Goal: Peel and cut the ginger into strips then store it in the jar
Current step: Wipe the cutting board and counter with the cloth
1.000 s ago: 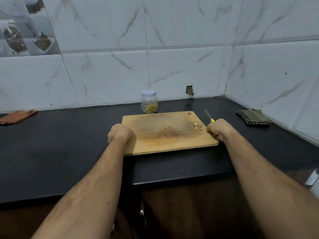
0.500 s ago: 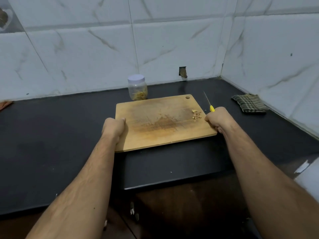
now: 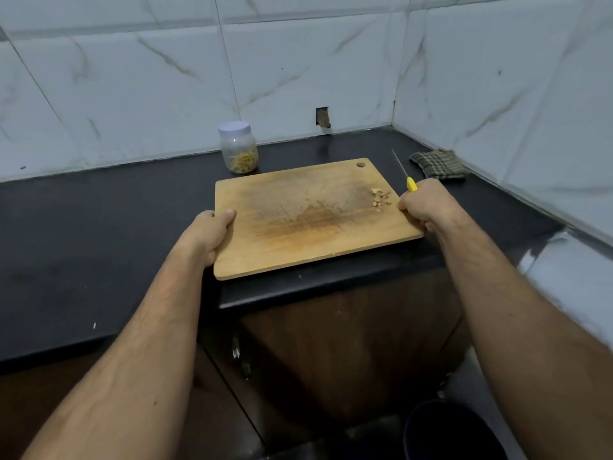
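Lifted at its near edge now, the cutting board [image 3: 298, 220] sticks out past the counter [image 3: 99, 244] front, where a moment ago it lay flat. His left hand [image 3: 207, 235] grips the board's left edge, thumb on top. His right hand [image 3: 428, 204] is closed round the yellow-handled knife [image 3: 406, 175] and steadies the right edge. Ginger scraps [image 3: 380, 197] sit just left of that hand. Beyond both hands stands the lidded jar [image 3: 238, 148], with ginger strips inside.
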### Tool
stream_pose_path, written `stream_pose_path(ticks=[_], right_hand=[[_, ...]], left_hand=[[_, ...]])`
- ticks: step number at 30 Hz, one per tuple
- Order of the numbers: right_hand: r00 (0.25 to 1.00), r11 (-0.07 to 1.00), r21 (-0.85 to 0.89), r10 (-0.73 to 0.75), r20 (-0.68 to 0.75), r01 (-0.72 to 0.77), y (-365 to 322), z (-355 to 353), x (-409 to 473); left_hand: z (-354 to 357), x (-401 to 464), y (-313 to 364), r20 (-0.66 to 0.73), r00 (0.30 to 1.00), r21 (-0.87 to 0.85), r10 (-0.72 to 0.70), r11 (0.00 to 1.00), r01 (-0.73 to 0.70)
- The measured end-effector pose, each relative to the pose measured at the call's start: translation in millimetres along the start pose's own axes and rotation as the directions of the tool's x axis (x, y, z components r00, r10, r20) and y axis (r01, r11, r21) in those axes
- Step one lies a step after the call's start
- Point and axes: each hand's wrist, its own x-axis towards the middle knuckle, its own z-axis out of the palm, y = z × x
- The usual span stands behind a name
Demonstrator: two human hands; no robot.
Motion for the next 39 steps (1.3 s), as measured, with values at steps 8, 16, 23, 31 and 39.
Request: stream_pose_path(ticks=[8,16,23,31,39], right_hand=[[0.998,0.998,-0.055,-0.046,-0.053,0.043,40,-67,-120],[0.99,0.998,-0.054,0.027,-0.138,-0.035,102,-113,-181],[0.965,0.974,-0.209,0.03,-0.261,-0.086,155,-125,-218],[0.948,0.967,-0.191,0.106,-0.302,-0.169,231,-123,-246],[0.939,0.941,-0.228,0.178,-0.294,-0.25,275,-128,-258]], left_hand=[[6,-102,-32,-0.003,0.996,0.03,0.092,0.995,-0.091],[44,-168,-58,0.091,0.985,-0.003,0.147,0.989,-0.147],[81,-211,-90,0.121,0.975,-0.051,0.185,0.982,-0.18],[115,-240,-135,0.158,0.971,-0.039,0.182,0.983,-0.178],[149,-252,-191,0.231,0.973,-0.053,0.016,0.999,-0.004]])
